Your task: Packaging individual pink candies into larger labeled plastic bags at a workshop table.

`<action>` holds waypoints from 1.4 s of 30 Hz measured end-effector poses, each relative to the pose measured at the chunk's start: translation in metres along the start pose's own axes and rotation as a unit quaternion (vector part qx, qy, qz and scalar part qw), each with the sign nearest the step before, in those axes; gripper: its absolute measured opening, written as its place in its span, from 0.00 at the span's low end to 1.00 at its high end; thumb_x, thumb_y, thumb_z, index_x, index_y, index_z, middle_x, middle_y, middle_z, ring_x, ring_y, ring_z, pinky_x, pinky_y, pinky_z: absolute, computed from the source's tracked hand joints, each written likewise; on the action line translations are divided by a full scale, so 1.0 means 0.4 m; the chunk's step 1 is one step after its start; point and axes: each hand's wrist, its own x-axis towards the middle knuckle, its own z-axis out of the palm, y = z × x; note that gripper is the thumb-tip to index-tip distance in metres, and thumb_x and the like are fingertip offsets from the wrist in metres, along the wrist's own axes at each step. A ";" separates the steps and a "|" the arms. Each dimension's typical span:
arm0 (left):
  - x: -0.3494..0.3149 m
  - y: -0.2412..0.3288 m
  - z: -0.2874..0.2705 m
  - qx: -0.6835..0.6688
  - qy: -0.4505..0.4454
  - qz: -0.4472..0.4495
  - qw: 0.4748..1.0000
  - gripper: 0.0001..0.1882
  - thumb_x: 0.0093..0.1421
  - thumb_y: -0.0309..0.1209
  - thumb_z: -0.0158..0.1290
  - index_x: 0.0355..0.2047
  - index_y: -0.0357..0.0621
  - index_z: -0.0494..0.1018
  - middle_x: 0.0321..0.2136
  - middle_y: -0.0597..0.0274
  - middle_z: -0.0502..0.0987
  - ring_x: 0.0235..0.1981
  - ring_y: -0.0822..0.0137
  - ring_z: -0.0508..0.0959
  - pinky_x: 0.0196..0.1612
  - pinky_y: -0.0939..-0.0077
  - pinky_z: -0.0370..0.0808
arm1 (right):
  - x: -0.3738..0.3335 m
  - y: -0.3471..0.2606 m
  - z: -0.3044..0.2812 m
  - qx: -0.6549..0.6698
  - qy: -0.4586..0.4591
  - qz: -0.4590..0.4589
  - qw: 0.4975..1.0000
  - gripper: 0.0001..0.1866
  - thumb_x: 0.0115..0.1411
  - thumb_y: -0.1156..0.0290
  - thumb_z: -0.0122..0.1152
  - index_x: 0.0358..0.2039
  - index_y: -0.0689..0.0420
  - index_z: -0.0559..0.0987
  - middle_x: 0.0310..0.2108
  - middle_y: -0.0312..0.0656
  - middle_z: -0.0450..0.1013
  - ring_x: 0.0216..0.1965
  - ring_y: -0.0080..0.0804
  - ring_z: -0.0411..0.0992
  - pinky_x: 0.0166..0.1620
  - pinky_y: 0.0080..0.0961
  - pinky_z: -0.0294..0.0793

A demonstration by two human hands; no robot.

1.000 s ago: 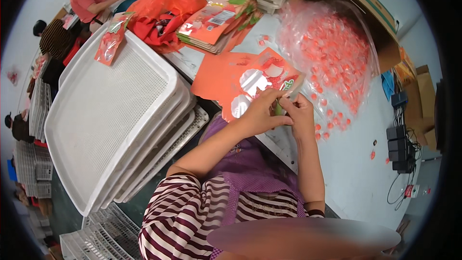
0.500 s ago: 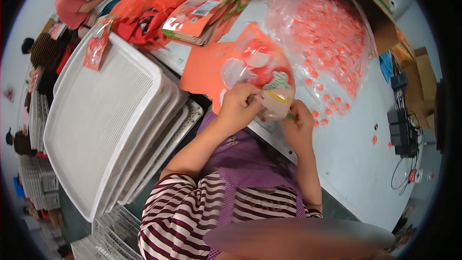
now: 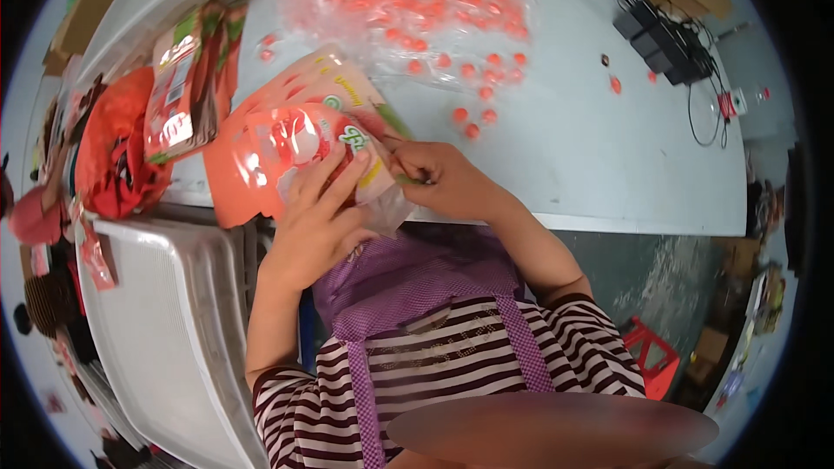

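An orange and beige plastic pouch (image 3: 248,161), printed with a pink fruit picture, lies tilted in front of me at the table's near edge. My left hand (image 3: 317,226) rests across it with stretched fingers pressing on its front. At the pouch's right side, my right hand (image 3: 443,178) is closed, pinching its edge near a green strip; the exact fingertip grip is partly hidden. Under and behind it, flat on the table, is another orange and beige pouch (image 3: 334,78).
A clear bag of small orange-red pieces (image 3: 417,0) spreads over the far table, with several loose pieces near me. Stacked pouches (image 3: 178,87) and an orange bag (image 3: 122,152) lie left. White trays (image 3: 156,321) stand below them. Black power adapters (image 3: 651,39) sit far right.
My view has turned right. My left hand has gone from pinching the pouch's lower part to lying spread over its front. The right hand still grips the edge.
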 end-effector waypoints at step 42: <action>0.077 -0.182 0.230 -0.106 0.265 -0.179 0.942 0.10 0.51 0.25 0.58 0.24 0.38 0.65 0.23 0.60 0.66 0.27 0.64 0.66 0.32 0.75 0.65 | -0.061 0.144 -0.206 -0.433 0.225 -0.066 0.871 0.21 0.49 0.68 0.64 0.45 0.55 0.72 0.48 0.44 0.64 0.51 0.44 0.59 0.52 0.37 0.57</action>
